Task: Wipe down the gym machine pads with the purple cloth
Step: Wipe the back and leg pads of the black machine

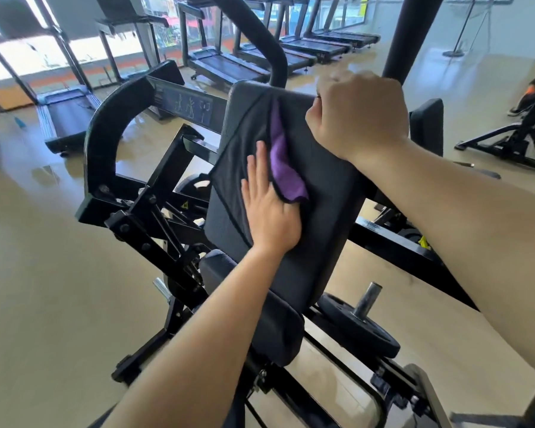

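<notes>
A cloth (283,162), grey on one face and purple on the other, lies spread over the upper left part of the machine's black back pad (325,193). My left hand (267,208) presses flat on the cloth with straight fingers, next to a folded-over purple flap. My right hand (357,114) is curled over the pad's top right edge and grips it; whether it also pinches the cloth's corner is hidden. A smaller black seat pad (260,307) sits below the back pad, partly behind my left forearm.
The black steel frame (127,193) of the machine surrounds the pads, with a weight plate on a peg (363,307) at the lower right. Several treadmills (226,66) line the windows behind. Another bench (513,140) and a person's legs are at the far right.
</notes>
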{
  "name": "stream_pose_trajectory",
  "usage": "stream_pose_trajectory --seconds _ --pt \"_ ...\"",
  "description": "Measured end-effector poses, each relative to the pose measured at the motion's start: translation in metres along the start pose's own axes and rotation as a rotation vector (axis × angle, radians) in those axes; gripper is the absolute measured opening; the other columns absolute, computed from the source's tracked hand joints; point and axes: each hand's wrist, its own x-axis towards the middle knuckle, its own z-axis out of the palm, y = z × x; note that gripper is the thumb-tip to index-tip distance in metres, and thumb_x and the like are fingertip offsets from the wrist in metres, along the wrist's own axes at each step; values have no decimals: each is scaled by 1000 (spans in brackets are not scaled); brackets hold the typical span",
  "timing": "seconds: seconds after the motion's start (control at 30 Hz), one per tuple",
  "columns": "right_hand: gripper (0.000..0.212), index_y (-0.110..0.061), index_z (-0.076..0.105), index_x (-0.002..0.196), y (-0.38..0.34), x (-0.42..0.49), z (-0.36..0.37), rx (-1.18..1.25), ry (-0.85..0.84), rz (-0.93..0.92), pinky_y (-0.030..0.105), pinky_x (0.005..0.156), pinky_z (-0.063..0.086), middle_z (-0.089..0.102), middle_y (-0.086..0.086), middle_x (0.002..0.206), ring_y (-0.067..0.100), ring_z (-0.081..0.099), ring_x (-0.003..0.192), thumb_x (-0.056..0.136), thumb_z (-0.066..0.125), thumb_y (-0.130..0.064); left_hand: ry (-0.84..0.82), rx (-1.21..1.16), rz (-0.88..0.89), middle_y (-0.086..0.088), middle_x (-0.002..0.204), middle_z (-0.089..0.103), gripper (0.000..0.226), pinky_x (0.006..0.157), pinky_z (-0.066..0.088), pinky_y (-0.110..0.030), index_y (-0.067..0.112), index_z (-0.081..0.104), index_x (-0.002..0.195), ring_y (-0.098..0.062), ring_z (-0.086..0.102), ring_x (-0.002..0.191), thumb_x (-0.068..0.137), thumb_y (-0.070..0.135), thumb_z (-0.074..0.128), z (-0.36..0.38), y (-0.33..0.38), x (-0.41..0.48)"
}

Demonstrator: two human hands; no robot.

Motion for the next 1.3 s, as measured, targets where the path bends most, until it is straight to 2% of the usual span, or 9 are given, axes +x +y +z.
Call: stream_pose_trajectory --seconds 0.27,0.43,0.53,0.63,0.73,0.87,0.93,1.2,1.3 --pt "30 -5 66 96 -5 1 -1 12 18 27 37 58 32 46 10 72 29 39 65 94 42 -24 168 -148 -578 -12 145 52 76 109 36 -42 16 46 145 -35 49 131 83 53 22 -25 -88 59" --pt "34 -3 66 96 -6 1 -5 25 9 33 37 60 33 48 12 73 29 39 67 95 40 -26 310 -211 -585 -5 131 62 52 102 41 -34 23 54 137 -28 56 121 91 42 40 -18 -105 12" --pt "30 -7 60 85 -7 -1 -5 27 24 32 38 62 35 48 14 72 31 41 67 96 40 -26 412 -444 -663 5 139 52 72 101 31 -11 17 38 148 -13 48 128 80 37 51 -3 -94 -39" --pt "33 -6 59 85 -8 0 -6 13 18 24 39 64 35 46 14 72 34 49 69 97 37 -27 285 -379 -773 -4 165 16 88 120 15 -27 12 8 159 -18 20 151 85 38 48 20 -63 -93" --pt "31 -6 57 85 -6 -2 -7 34 2 25 40 65 35 49 16 73 35 48 70 97 36 -26 95 -161 -542 -4 165 5 88 124 -2 -31 6 3 158 -18 2 154 85 38 40 35 -13 -130" --pt "22 -10 46 80 -4 -4 -8 69 -17 61 39 65 37 46 13 73 32 41 69 94 34 -24 7 21 -114 -19 156 35 72 119 21 -44 16 22 153 -33 32 139 90 50 35 30 -5 -119" --pt "24 -10 47 78 -2 -3 -7 77 -9 106 38 64 37 46 12 71 33 44 67 93 35 -25 33 -74 -76 -19 154 37 74 121 21 -47 9 29 152 -31 32 143 91 51 38 17 -32 -92" --pt "23 -15 45 79 -2 -1 -8 86 0 133 36 62 34 46 8 70 32 43 64 97 35 -25 162 -6 -743 -12 142 55 69 114 31 -50 20 47 142 -37 49 131 89 58 23 -21 -105 45" --pt "23 -15 45 79 0 -1 -7 95 14 154 35 61 33 48 8 70 32 43 64 96 35 -25 90 -32 -743 -14 145 52 59 115 29 -47 17 47 143 -38 48 132 99 47 20 -24 -81 86"
